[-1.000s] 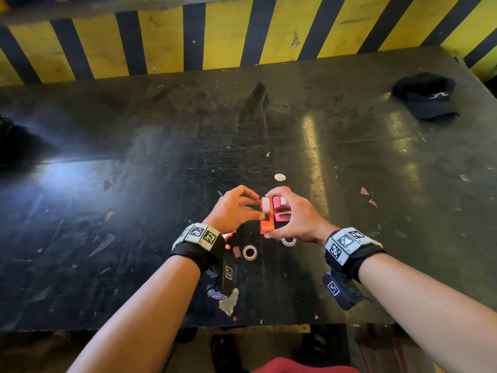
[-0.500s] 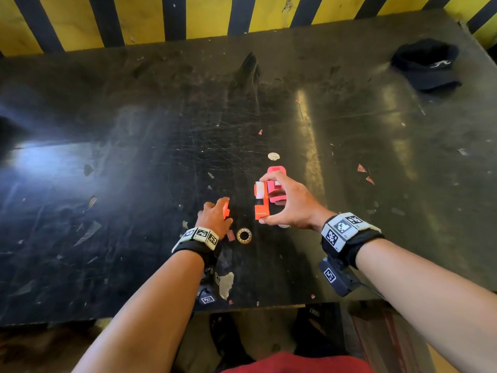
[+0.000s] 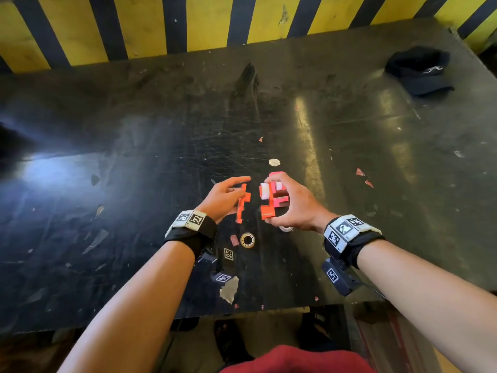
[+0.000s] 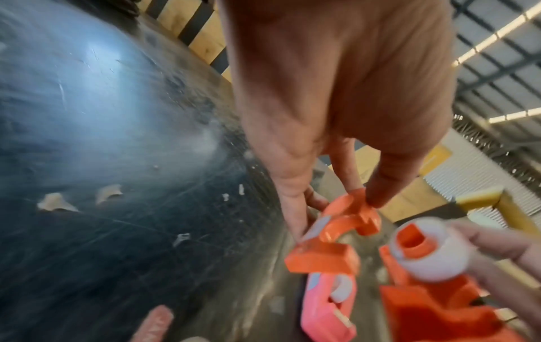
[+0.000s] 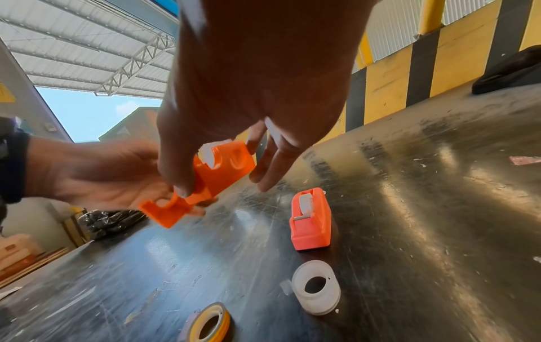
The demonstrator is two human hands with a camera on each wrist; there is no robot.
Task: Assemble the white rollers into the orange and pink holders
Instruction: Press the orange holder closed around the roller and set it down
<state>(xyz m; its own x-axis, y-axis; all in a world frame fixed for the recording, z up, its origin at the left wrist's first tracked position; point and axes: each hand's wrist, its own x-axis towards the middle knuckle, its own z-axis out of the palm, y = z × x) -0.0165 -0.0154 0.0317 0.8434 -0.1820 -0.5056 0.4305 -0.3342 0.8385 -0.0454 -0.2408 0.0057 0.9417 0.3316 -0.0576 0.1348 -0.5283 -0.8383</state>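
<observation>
The right hand (image 3: pixel 293 208) grips one orange half of a tape holder (image 3: pixel 269 208), thumb low on it and fingers curled over the top. A white roller (image 4: pixel 433 252) already sits on the peg of that half, up by the fingertips. The left hand (image 3: pixel 223 196) pinches the other orange half (image 3: pixel 243 201) between its thumb and fingertips, just beside the first half but not touching it yet.

I think the job now is to close the two halves over the roller. To do it well, line up the round cutout in the left piece with the roller's peg, keep both pieces flat to each other, then push them straight together. If one piece tilts, the roller could slip off.

Below the right hand, on the black table (image 3: pixel 134 184), stands a pink holder (image 5: pixel 312 222) with its roller in. A loose white roller (image 5: pixel 316 287) and a small tape roll (image 5: pixel 209 324) lie closer to the wrist.
</observation>
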